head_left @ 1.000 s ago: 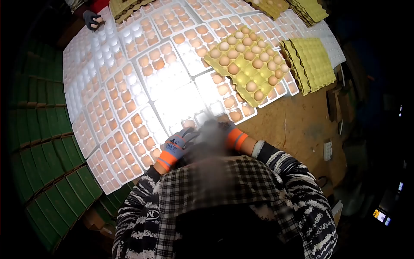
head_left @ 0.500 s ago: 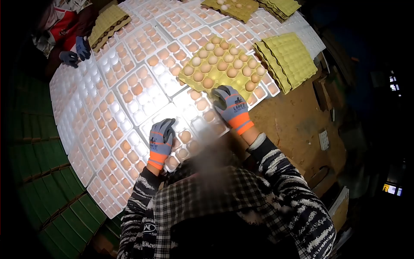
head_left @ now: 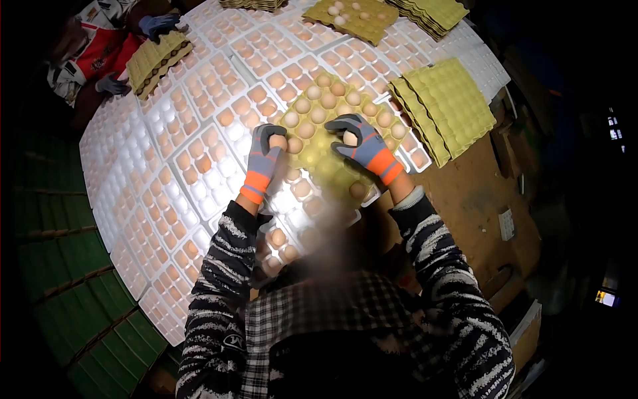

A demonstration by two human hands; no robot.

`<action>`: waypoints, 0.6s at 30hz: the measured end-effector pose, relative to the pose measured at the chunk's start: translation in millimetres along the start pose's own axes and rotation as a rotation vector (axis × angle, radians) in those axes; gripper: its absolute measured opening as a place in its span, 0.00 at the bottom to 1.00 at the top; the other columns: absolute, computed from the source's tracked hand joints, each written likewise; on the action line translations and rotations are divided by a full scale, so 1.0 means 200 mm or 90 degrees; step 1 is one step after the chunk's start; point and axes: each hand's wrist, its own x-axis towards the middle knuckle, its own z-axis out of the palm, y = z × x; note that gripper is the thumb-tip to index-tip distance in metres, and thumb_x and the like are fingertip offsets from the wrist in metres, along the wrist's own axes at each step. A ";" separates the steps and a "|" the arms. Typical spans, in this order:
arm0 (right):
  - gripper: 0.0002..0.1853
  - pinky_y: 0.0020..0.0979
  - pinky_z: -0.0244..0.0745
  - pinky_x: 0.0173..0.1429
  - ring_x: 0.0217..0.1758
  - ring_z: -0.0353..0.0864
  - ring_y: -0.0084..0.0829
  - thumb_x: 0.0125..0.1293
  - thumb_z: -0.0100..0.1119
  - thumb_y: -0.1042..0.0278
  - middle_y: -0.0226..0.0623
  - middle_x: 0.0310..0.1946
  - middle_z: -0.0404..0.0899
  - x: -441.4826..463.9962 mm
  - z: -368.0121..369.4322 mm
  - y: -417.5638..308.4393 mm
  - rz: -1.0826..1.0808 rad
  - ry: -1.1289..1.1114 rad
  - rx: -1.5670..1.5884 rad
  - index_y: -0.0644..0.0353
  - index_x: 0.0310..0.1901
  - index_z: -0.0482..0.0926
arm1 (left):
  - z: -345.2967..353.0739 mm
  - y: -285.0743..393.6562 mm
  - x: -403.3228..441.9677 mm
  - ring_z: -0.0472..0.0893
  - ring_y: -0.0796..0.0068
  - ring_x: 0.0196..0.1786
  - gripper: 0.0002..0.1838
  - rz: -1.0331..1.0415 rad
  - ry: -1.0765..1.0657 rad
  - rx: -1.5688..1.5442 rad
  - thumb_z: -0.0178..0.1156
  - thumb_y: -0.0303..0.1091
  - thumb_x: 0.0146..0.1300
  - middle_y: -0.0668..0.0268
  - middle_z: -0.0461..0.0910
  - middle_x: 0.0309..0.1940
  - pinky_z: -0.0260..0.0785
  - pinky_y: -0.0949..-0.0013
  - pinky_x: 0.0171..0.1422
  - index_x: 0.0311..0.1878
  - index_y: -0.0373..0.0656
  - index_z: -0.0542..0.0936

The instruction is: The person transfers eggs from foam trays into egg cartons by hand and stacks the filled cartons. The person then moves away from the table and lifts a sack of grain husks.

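Both my hands wear grey gloves with orange cuffs, over the yellow egg tray [head_left: 307,158], which holds eggs at its far and side parts and has bare cups in the middle. At the tray's left edge, my left hand [head_left: 264,156] is closed around an egg [head_left: 278,141]. My right hand [head_left: 362,141] reaches over the tray with its fingers curled round another egg [head_left: 350,138]. Beneath and to the left spread white plastic trays [head_left: 211,166], partly filled with brown eggs. Part of the near tray is hidden by a blurred shape.
A stack of yellow trays [head_left: 448,110] lies at the right, above a brown board [head_left: 458,206]. Another yellow tray with eggs [head_left: 372,30] sits at the far side. A co-worker's gloved hands [head_left: 158,26] are beside yellow trays [head_left: 159,63] at upper left.
Both my hands have moved up over the yellow tray and now hold eggs. Its middle cups, earlier filled, are now bare. One co-worker's hand has moved up past their trays.
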 end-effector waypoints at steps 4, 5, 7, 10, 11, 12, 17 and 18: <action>0.15 0.42 0.78 0.53 0.54 0.83 0.41 0.65 0.60 0.67 0.34 0.52 0.80 0.33 0.24 0.25 -0.202 -0.131 -0.497 0.46 0.53 0.84 | 0.12 0.19 0.03 0.81 0.53 0.56 0.23 -0.127 -0.098 0.612 0.67 0.51 0.62 0.57 0.76 0.56 0.76 0.54 0.58 0.54 0.46 0.82; 0.13 0.43 0.78 0.51 0.53 0.83 0.42 0.65 0.59 0.66 0.35 0.51 0.80 0.38 0.28 0.30 -0.257 -0.160 -0.606 0.47 0.50 0.85 | 0.15 0.17 0.03 0.80 0.52 0.57 0.26 -0.100 -0.095 0.671 0.69 0.54 0.58 0.59 0.76 0.57 0.76 0.54 0.59 0.54 0.47 0.82; 0.14 0.41 0.78 0.54 0.54 0.84 0.41 0.65 0.62 0.63 0.35 0.51 0.83 0.42 0.20 0.23 -0.170 -0.170 -0.414 0.48 0.53 0.84 | 0.16 0.16 0.07 0.81 0.53 0.55 0.27 -0.139 -0.108 0.690 0.72 0.53 0.56 0.60 0.77 0.54 0.76 0.54 0.59 0.53 0.47 0.82; 0.20 0.35 0.78 0.59 0.54 0.84 0.38 0.64 0.67 0.65 0.35 0.53 0.84 0.43 0.03 0.19 -0.010 -0.144 -0.042 0.50 0.59 0.83 | 0.07 0.22 0.06 0.83 0.60 0.51 0.24 -0.127 -0.044 0.489 0.73 0.46 0.57 0.60 0.80 0.52 0.77 0.58 0.56 0.53 0.46 0.81; 0.24 0.33 0.77 0.61 0.55 0.83 0.36 0.63 0.68 0.69 0.35 0.55 0.83 0.44 0.01 0.21 0.058 -0.104 0.142 0.50 0.62 0.82 | 0.01 0.09 0.06 0.83 0.67 0.48 0.19 -0.107 0.029 0.296 0.71 0.36 0.59 0.61 0.82 0.51 0.77 0.63 0.54 0.53 0.44 0.80; 0.25 0.35 0.77 0.63 0.58 0.82 0.39 0.62 0.68 0.67 0.38 0.59 0.80 0.49 0.02 0.20 -0.062 -0.117 0.100 0.49 0.63 0.82 | -0.05 0.03 0.07 0.83 0.70 0.48 0.18 -0.114 0.066 0.153 0.69 0.35 0.60 0.61 0.82 0.51 0.77 0.65 0.54 0.53 0.44 0.81; 0.17 0.40 0.79 0.60 0.64 0.79 0.44 0.68 0.59 0.64 0.42 0.66 0.73 0.69 0.31 0.12 -0.102 -0.216 -0.701 0.47 0.57 0.84 | -0.08 0.08 0.17 0.79 0.56 0.64 0.29 -0.114 -0.052 0.628 0.70 0.47 0.58 0.60 0.72 0.69 0.74 0.55 0.65 0.63 0.52 0.81; 0.14 0.45 0.81 0.58 0.64 0.80 0.44 0.72 0.53 0.63 0.43 0.65 0.73 0.72 0.39 0.17 -0.108 -0.243 -0.787 0.47 0.54 0.84 | -0.04 0.13 0.19 0.78 0.56 0.65 0.29 -0.164 -0.087 0.671 0.70 0.50 0.57 0.60 0.70 0.70 0.74 0.55 0.67 0.62 0.52 0.82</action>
